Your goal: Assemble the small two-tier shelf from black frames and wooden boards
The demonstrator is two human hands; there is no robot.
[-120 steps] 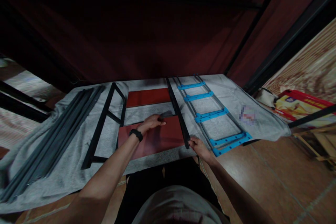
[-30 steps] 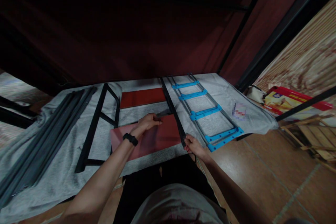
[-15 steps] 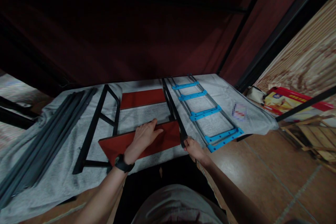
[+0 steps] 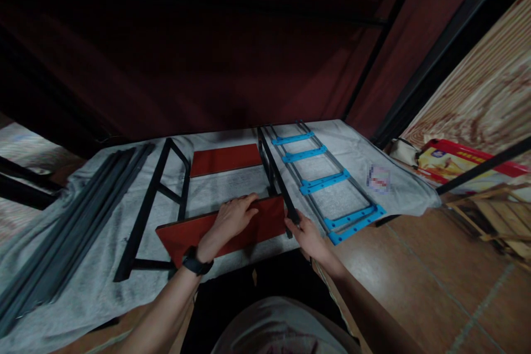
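Observation:
My left hand (image 4: 227, 222), with a black wristband, grips the top edge of a red board (image 4: 182, 232) that stands tilted on its long edge on the grey cloth (image 4: 83, 282). At the board's right end my right hand (image 4: 305, 235) holds the near end of a black metal side frame (image 4: 274, 174). A second red board (image 4: 226, 159) lies flat farther back between this frame and another black frame (image 4: 153, 204) on the left.
A grey frame with blue cross brackets (image 4: 327, 180) lies right of the black frame. A bundle of grey rails (image 4: 70, 232) lies at the left. A red box (image 4: 452, 160) and wooden pieces sit on the tiled floor (image 4: 415, 276) at the right.
The near red board has been raised from lying flat to standing tilted on its edge; my left hand moved from its far edge to grip its top. My right hand stays at the frame's end.

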